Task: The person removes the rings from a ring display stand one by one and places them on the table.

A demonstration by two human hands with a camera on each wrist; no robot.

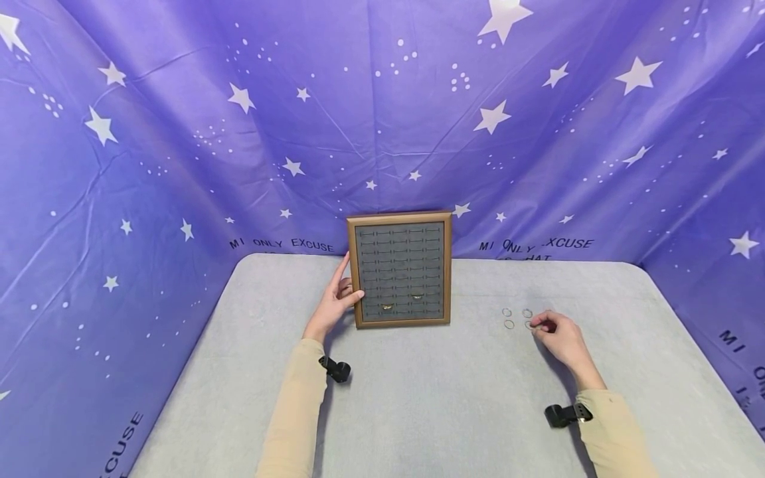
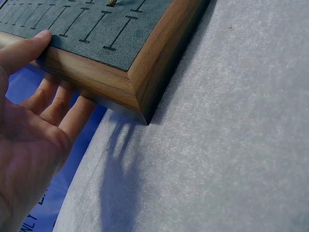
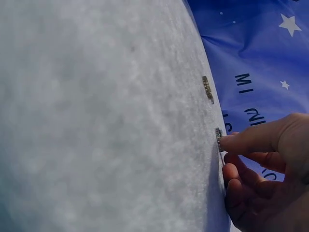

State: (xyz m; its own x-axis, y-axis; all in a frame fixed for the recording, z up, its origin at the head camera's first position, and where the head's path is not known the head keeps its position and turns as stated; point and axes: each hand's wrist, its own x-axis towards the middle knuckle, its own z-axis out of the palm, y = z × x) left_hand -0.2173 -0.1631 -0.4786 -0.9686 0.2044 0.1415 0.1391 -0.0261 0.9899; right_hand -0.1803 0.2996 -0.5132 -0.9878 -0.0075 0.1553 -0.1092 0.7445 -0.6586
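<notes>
The left sleeve (image 1: 293, 408) and right sleeve (image 1: 615, 435) are long, plain and pale cream-beige. The left wrist camera (image 1: 340, 371) and right wrist camera (image 1: 557, 416) are compact, black and rounded, the latter's black strap (image 1: 576, 412) showing a small silvery glint.

Smooth wood-grained frame (image 2: 96, 81), matt felt-like panel (image 1: 400, 269) — shiny metallic rings (image 3: 207, 90) — rough cloth-like tabletop (image 3: 111, 116), glossy backdrop (image 1: 335, 126).

Left hand (image 1: 331, 309) in grip, right hand (image 1: 562, 338) probably.
</notes>
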